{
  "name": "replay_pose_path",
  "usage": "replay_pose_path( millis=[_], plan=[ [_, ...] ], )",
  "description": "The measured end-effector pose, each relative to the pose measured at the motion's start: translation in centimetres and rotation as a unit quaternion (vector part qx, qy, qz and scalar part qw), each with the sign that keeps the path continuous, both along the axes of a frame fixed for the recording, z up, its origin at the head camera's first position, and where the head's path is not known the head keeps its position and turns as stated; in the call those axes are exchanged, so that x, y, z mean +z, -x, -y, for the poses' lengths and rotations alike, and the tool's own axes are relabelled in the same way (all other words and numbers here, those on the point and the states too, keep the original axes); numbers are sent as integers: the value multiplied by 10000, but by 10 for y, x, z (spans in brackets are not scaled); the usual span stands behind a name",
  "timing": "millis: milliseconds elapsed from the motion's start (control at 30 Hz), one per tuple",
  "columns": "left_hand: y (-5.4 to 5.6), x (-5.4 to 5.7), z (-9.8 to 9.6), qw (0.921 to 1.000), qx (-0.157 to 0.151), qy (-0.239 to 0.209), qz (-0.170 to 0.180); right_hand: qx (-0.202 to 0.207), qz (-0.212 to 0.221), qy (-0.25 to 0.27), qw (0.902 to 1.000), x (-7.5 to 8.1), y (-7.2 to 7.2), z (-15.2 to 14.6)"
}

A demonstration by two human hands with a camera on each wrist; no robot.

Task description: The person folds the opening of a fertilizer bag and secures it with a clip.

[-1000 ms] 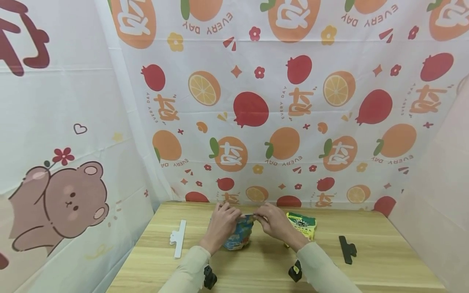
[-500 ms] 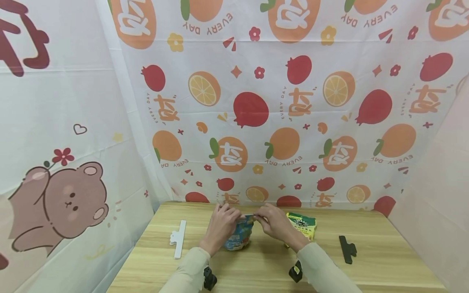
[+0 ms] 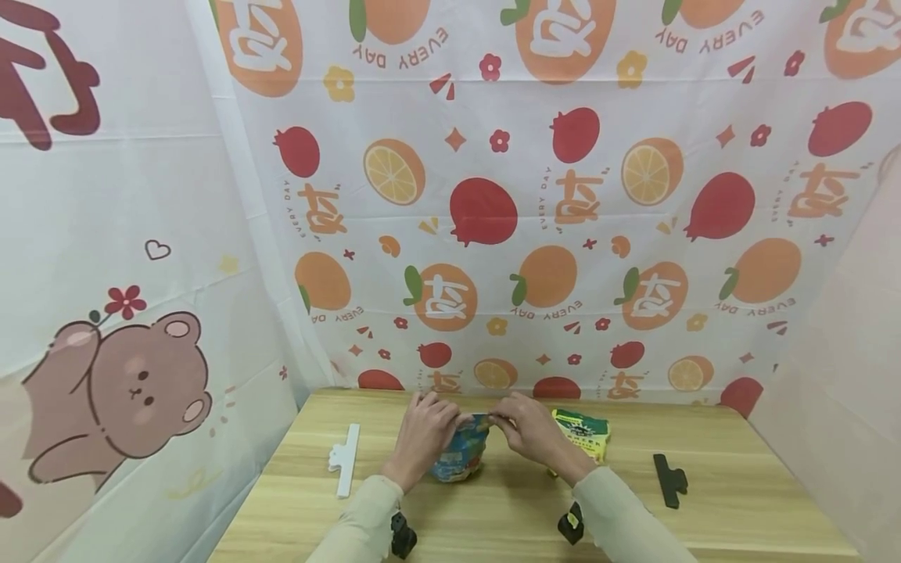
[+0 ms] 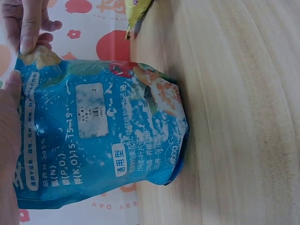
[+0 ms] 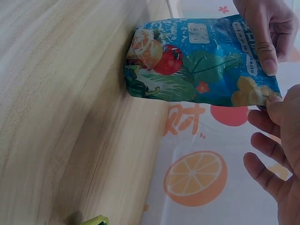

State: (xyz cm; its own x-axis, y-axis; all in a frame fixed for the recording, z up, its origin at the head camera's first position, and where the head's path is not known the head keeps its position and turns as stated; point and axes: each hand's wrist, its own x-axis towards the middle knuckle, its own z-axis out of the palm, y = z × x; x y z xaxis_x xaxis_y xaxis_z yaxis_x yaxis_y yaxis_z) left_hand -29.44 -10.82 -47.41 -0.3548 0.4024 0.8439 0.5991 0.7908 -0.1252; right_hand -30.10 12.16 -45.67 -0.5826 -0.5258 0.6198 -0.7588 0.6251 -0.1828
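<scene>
A blue fertilizer bag (image 3: 461,455) stands upright on the wooden table, between both hands. In the left wrist view the bag (image 4: 101,140) shows white print, a barcode sticker and nutrient figures on its face. Vegetable pictures cover the lower part of the bag (image 5: 187,65) in the right wrist view. My left hand (image 3: 425,435) pinches the top edge on its left side, with the thumb lying on the front. At the top right corner, my right hand (image 3: 529,432) pinches the edge between thumb and forefinger; its other fingers (image 5: 263,146) are spread loosely.
A yellow and green packet (image 3: 583,428) lies behind the right forearm, partly covered by it. To the left is a white bag clip (image 3: 346,461), and a black bag clip (image 3: 669,480) is on the right. A printed cloth (image 3: 486,313) hangs behind the table's back edge.
</scene>
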Motion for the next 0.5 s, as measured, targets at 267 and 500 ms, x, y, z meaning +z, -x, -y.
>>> replay_pose_path(
  millis=[267, 500],
  plan=[
    [-1, -1, 6, 9999, -29, -101, 66, 60, -9, -36, 10000, 1, 1, 2],
    [-1, -6, 13, 9990, -129, -301, 294, -6, 49, -61, 10000, 1, 2, 1]
  ],
)
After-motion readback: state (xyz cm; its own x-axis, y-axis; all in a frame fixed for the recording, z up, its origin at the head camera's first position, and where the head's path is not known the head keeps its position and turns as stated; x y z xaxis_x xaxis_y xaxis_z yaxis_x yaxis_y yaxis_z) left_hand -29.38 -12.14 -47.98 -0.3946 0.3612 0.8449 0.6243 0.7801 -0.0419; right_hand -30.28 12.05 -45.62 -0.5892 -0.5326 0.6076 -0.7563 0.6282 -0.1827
